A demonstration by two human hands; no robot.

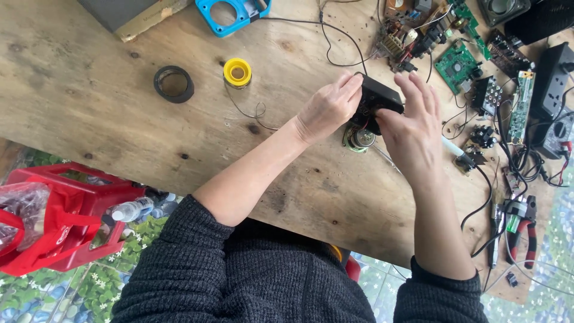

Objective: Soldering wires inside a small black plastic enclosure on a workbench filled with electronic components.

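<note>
black box: [378, 98] small dark housing held just above the wooden table [119, 107], right of its middle, tilted, between both hands
speaker: [359, 139] round part with a metal centre and greenish rim, directly under the box, touching or just off it; thin red wires run between the two
left hand: [327, 107] fingers curled over the box's left end, closed on it, thumb side hidden
right hand: [411, 128] thumb pressed to the box's right side, four fingers stretched up and spread behind it; gripping the box loosely
hands together: close, only the box between them
wire: [248, 110] thin loose strand curling on the table left of the left hand, leading up to the yellow spool
yellow spool: [237, 72] upright, near the wire's end, well left of the box
black tape roll: [173, 84] flat on the table, just left of the spool
blue frame: [230, 13] plastic piece with a round hole, at the top edge
circuit boards: [457, 63] green and brown boards, jacks and cables heaped at the upper right, near the right hand
pliers: [526, 224] red-handled, at the table's right edge, well below the boards
red crate: [60, 215] on the floor at lower left, beside a plastic bottle [131, 209]
</note>
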